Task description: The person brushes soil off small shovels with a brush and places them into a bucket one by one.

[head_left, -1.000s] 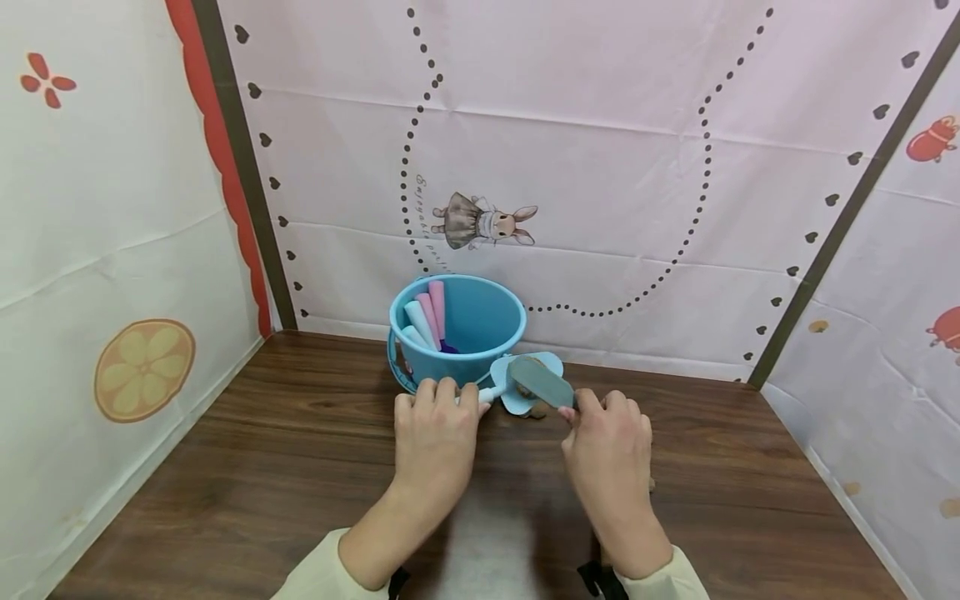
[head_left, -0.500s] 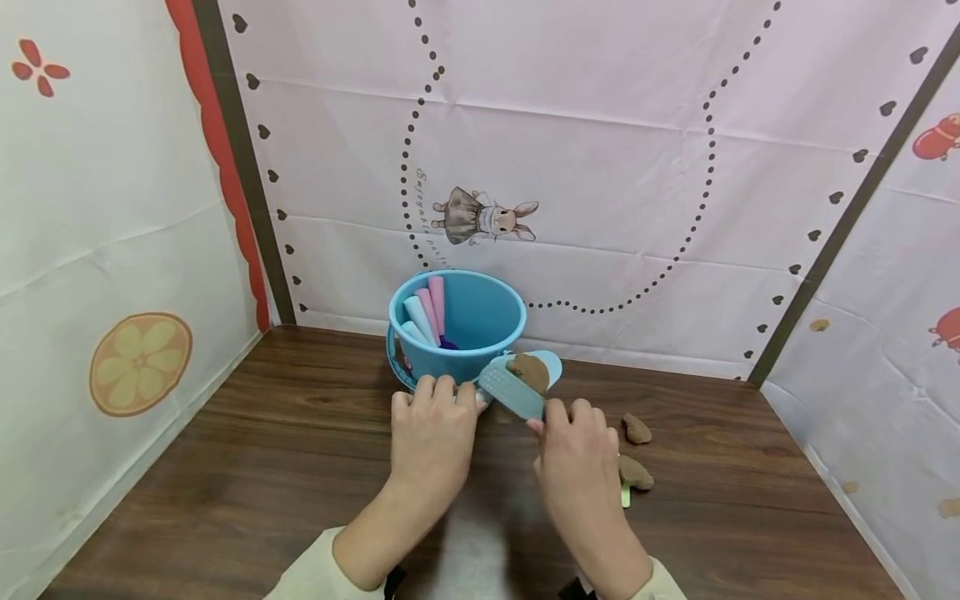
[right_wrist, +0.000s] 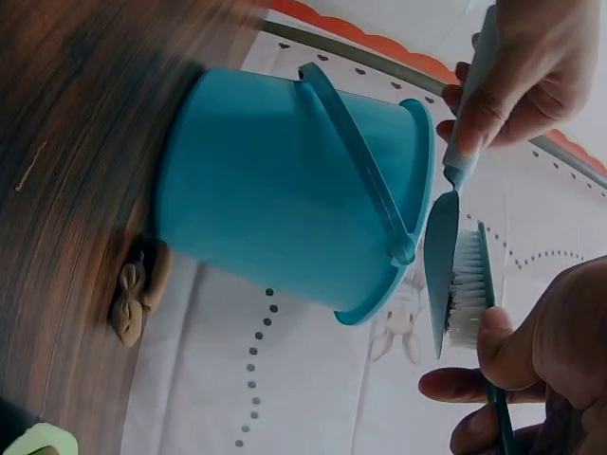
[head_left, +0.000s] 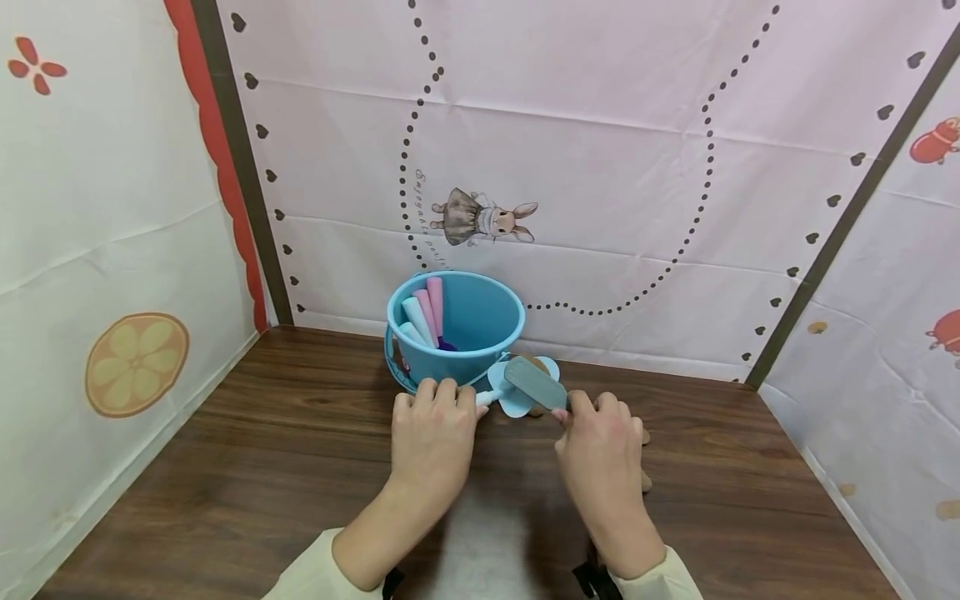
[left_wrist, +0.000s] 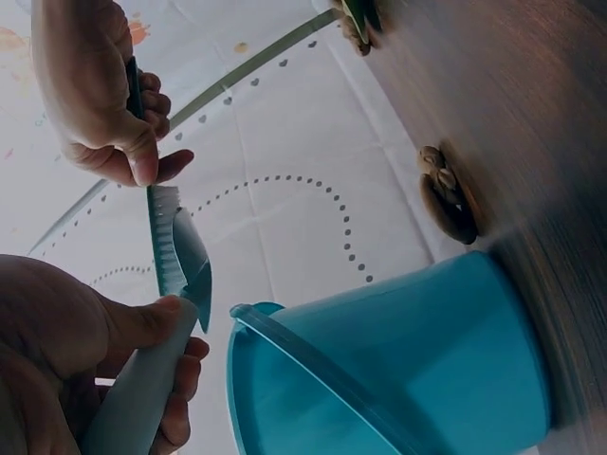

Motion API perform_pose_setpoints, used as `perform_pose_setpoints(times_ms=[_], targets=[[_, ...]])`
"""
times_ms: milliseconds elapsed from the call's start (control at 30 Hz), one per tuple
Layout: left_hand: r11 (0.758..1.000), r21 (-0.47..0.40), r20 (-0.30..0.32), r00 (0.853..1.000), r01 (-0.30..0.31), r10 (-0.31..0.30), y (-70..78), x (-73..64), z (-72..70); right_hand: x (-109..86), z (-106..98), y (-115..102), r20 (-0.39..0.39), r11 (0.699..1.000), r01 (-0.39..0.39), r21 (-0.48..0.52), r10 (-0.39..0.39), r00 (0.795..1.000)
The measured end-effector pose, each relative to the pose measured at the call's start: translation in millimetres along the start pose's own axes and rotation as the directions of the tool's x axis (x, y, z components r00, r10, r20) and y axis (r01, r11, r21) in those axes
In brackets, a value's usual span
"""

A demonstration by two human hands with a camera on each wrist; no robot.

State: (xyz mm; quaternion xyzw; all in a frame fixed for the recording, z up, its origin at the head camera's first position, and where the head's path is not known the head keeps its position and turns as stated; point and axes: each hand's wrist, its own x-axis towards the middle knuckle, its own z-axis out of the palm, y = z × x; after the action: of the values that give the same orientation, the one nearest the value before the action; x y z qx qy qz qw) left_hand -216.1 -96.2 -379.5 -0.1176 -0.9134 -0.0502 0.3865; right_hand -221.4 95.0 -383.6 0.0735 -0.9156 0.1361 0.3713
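Note:
My left hand [head_left: 431, 442] grips the pale blue handle of a toy shovel [head_left: 514, 407] with a rounded, petal-shaped blade. A brown patch shows on the blade, partly covered by a scrubbing brush [head_left: 536, 382]. My right hand [head_left: 603, 458] holds that brush by its dark handle, thumb and fingers closed on it. In the right wrist view the white bristles [right_wrist: 466, 294] lie against the face of the shovel blade [right_wrist: 439, 265]. Both tools are above the table, just in front of the blue bucket [head_left: 457, 364]. The left wrist view shows my thumb along the shovel handle [left_wrist: 142, 393].
Several pink and light blue handles [head_left: 429, 312] stick up inside the bucket, on its left side. A brown piece with a bow-like shape [right_wrist: 133, 294] lies on the wooden table [head_left: 300, 467] by the bucket. Brown pieces [head_left: 646, 482] peek out beside my right hand. Printed cloth walls [head_left: 600, 200] surround the table.
The brush first slid left and toward me over the blade, uncovering more of the brown patch, then moved back right. My left hand and the shovel have stayed nearly in place.

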Motion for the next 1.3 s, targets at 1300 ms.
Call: perform_pose_setpoints(times_ms=[1300], targets=[[0.999,0.026,0.081,0.996,-0.036,0.034,-0.2,-1.8,-5.4,-2.6,-9,-2,0.180,0.998,-0.003,0.058,-0.007,0.984]])
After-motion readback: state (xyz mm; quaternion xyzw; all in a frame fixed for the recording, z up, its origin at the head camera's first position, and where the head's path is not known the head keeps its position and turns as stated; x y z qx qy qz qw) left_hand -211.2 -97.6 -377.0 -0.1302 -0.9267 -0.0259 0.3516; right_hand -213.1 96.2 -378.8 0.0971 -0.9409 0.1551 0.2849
